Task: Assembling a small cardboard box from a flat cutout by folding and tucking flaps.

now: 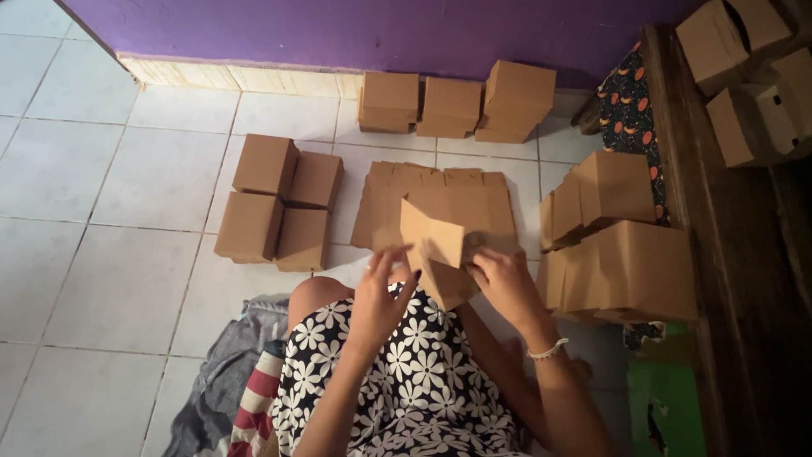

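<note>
Both hands grip half-folded cardboard box [437, 250]: left hand [381, 298] at lower-left edge, right hand [505, 283] at right; flat cardboard stack [440, 196] just beyond.

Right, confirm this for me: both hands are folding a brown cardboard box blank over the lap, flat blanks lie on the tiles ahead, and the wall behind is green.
One detail is wrong: the wall is purple, not green, as the head view shows. The rest stands: the left hand and right hand hold the cardboard box blank over the lap, and flat blanks lie on the tiles ahead.
</note>
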